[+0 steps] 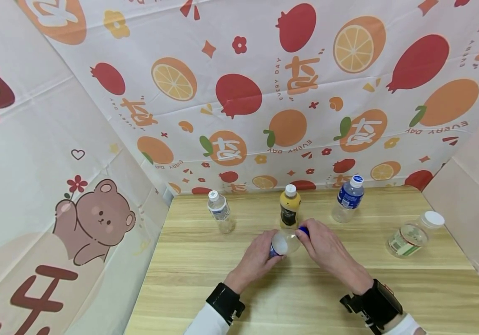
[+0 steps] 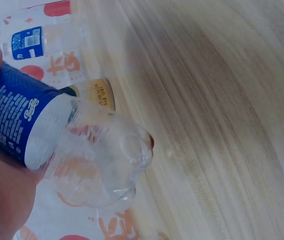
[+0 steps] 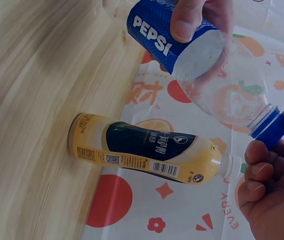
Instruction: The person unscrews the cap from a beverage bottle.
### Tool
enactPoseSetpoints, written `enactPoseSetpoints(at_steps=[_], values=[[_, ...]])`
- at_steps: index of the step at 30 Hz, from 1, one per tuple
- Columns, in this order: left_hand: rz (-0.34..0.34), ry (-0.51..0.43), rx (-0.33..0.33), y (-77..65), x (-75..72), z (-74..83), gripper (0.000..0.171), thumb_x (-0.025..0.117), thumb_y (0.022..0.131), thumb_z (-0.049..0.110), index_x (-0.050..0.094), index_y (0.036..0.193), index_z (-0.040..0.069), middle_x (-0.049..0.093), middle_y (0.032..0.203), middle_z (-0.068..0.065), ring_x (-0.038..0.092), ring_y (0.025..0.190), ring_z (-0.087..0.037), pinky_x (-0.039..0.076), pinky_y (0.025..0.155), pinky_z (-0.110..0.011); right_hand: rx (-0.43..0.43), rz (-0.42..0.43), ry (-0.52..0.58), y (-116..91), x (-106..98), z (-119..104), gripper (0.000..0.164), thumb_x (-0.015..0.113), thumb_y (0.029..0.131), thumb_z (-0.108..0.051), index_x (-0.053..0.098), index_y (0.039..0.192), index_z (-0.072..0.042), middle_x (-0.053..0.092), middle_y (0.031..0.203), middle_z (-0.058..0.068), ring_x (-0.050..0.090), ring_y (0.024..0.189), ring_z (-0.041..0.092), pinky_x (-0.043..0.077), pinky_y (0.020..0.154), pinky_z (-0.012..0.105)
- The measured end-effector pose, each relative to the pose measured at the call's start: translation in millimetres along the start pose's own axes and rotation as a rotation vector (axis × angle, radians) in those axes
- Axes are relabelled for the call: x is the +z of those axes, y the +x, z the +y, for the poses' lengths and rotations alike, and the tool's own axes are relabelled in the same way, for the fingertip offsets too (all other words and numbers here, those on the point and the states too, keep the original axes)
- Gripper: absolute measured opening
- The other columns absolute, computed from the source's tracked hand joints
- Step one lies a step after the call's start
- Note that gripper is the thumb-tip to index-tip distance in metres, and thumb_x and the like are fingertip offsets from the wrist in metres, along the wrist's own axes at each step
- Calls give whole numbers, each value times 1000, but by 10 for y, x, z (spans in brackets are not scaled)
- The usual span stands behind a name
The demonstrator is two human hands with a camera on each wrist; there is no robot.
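My left hand [image 1: 258, 253] grips a clear Pepsi bottle [image 1: 291, 239] round its blue label [image 3: 152, 35]. The bottle is tilted above the table, its neck toward my right hand [image 1: 325, 244]. Between thumb and curled fingers, the right hand pinches the blue cap [image 3: 270, 128] at the bottle's mouth. In the left wrist view, the transparent bottle base [image 2: 126, 155] shows no drink inside. Just behind the hands stands a yellow drink bottle [image 1: 290, 204] with a dark label and a white cap.
On the wooden table [image 1: 193, 284], a clear bottle with a white cap [image 1: 220, 211] stands at left. A blue-labelled bottle [image 1: 349, 199] stands back right. A wide jar with a white lid [image 1: 411, 237] is farther right. A fruit-print cloth [image 1: 260, 135] hangs behind.
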State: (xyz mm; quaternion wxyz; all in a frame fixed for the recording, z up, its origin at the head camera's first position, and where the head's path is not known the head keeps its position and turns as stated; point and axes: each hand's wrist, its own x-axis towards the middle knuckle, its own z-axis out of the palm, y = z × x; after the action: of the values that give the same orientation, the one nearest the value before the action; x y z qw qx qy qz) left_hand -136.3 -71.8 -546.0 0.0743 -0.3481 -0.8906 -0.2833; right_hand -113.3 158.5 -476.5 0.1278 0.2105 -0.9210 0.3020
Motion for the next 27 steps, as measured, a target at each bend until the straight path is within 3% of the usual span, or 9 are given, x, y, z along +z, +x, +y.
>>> enactPoseSetpoints(at_steps=[7,12,19,23,27], values=[[-31,-77,13,-8,-18,-4,68,80,92,22,44,146,1,62,121,-9,60,107,-19,53,93,-34,-62,-20,-36,1,-22,30,12,66,101,-11,61,110,-4,53,90,-3,47,75,10,44,61,23],[-83,-161,-28,-25,-18,-14,69,80,93,20,44,148,3,61,131,-11,59,116,-20,51,100,-34,-111,-51,-63,6,-50,43,11,67,101,-11,60,107,-6,52,89,-4,47,76,9,44,62,23],[-164,-313,-97,-49,-14,-50,70,78,94,21,41,153,11,58,140,-9,57,123,-17,50,105,-35,-283,-55,-86,15,-77,106,12,65,102,-11,60,112,-6,59,98,-2,50,83,8,49,68,25],[-144,-287,-86,-55,-14,-60,71,79,94,22,42,153,9,58,140,-11,58,123,-19,50,105,-36,-324,-63,-94,27,-93,118,16,63,103,-11,60,118,-5,60,103,-1,51,87,8,50,72,27],[-94,-221,-65,-54,-14,-56,72,81,92,21,43,151,7,60,137,-12,59,121,-21,51,103,-36,-259,-117,-84,36,-109,103,20,63,103,-10,59,122,-6,59,105,-2,50,87,8,50,72,26]])
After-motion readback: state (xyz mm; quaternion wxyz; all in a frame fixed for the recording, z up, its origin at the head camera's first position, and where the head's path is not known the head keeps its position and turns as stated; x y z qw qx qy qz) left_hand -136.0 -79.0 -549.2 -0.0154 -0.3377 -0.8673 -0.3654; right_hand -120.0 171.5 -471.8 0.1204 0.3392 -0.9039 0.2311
